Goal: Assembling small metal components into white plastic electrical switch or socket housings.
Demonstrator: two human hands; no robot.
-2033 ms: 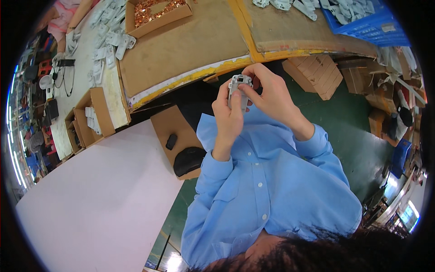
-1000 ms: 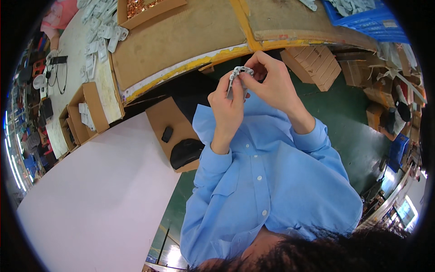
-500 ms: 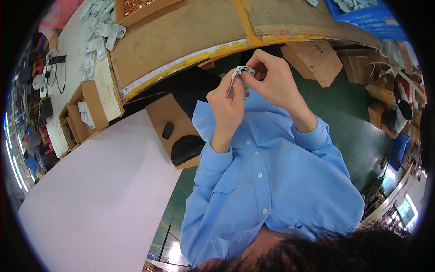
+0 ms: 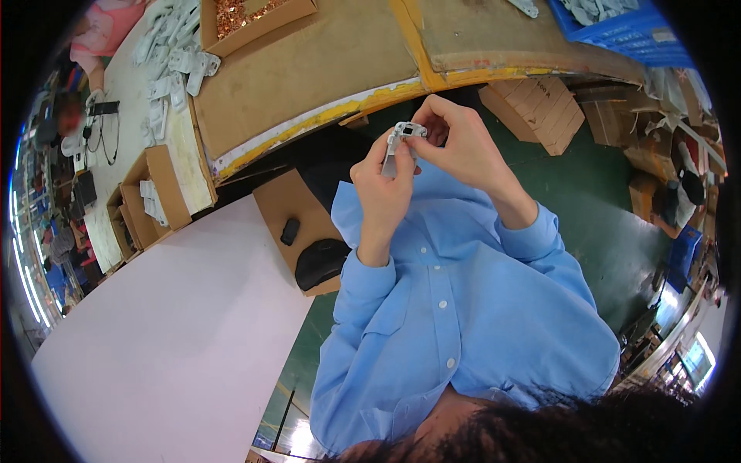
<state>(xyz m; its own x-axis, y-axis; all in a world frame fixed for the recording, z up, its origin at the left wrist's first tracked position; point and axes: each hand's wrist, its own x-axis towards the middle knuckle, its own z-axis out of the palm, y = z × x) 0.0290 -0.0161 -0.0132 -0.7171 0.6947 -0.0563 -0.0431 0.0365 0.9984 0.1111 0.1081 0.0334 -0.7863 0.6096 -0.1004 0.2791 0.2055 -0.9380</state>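
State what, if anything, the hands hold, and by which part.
The left hand holds a small light-grey part by its lower body; the right hand has its thumb at the upper end's right side, its hold there partly hidden.

- White panel [image 4: 177, 332]: lower left, flat, broad.
- Cardboard sheet [image 4: 278, 193]: adjoins the panel's upper right edge; carries a small black object [image 4: 290, 231] and, just beside it, a black pouch [image 4: 320, 264].
- Brown carton [image 4: 532, 112]: below the edge of the yellow-trimmed bench [image 4: 309, 92].
- Floor [image 4: 575, 208]: green, glossy.
- Blue container [image 4: 684, 251]: far right.
- Co-worker in pink [image 4: 116, 29]: upper left, partly visible.
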